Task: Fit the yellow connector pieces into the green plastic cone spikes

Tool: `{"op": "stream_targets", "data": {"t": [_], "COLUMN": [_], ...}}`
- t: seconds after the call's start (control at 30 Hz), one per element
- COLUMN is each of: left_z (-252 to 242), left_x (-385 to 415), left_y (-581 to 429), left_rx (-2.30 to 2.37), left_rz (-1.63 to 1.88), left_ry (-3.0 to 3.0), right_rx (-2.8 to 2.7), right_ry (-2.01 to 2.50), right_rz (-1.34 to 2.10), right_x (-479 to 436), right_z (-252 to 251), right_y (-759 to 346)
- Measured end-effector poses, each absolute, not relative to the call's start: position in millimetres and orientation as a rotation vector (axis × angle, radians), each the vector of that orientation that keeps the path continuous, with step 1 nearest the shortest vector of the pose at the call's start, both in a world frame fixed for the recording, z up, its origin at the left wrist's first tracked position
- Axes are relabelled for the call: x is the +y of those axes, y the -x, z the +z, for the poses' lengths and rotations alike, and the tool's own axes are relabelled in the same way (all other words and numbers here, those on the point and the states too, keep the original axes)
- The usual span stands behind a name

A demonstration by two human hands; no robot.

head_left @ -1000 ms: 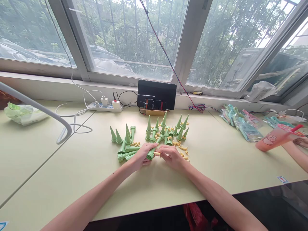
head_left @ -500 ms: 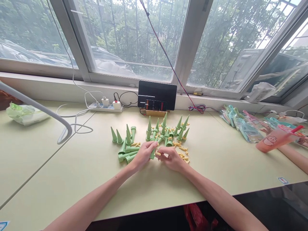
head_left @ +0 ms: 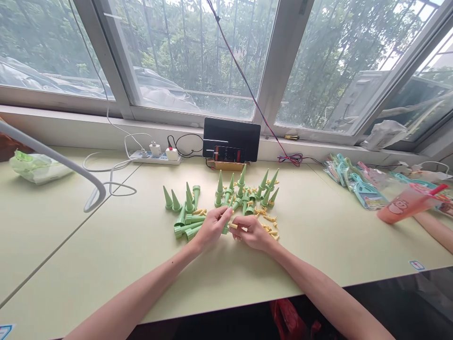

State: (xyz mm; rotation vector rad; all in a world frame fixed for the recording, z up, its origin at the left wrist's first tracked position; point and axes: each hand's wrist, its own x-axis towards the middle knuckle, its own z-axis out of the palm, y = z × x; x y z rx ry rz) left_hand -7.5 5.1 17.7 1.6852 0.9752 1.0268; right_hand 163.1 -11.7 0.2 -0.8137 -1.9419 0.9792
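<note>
My left hand (head_left: 213, 225) is closed round a green plastic spike (head_left: 225, 229), mostly hidden by the fingers; its wide end shows toward my right hand. Between thumb and fingers, my right hand (head_left: 252, 230) pinches a small yellow plastic piece (head_left: 233, 226), close beside the spike's wide end; whether they touch I cannot tell. Several green spikes (head_left: 193, 226) lie left of my left hand. Others stand upright behind both hands, such as one tall green spike (head_left: 220, 184). Loose yellow pieces (head_left: 270, 219) lie scattered right of my right hand.
A tablet (head_left: 231, 134) with a phone (head_left: 228, 154) before it leans near the window. At left are a power strip (head_left: 155, 158), a grey curved tube (head_left: 67, 163) and a plastic bag (head_left: 37, 167). A pink drink cup (head_left: 403, 204), bagged items (head_left: 364, 189) and another person's arm (head_left: 433, 231) are at right.
Both hands stay in nearly the same place. The yellow piece in my right hand has turned slightly against the spike. At far right, the other person's hand has drawn back from the bagged items.
</note>
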Motion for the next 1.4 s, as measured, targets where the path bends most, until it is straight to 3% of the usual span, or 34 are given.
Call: {"op": "stream_targets", "data": {"t": [0.87,1.13,1.4], "left_z": [4,8,17], "left_x": [8,11,7], "left_y": [12,13,12], "left_rx": [0.771,0.979,1.216], "left_rz": [1.446,1.353,1.311], "left_ry": [-2.274,-2.306,-1.957], "right_rx": [-1.723,-1.699,-1.850], "right_ry": [0.668,0.805,1.005], "right_rz": [1.456,1.227,0.651], "right_x": [-12,-7,0], "right_z": [8,2,2], "right_y": [-162,-162,-174]}}
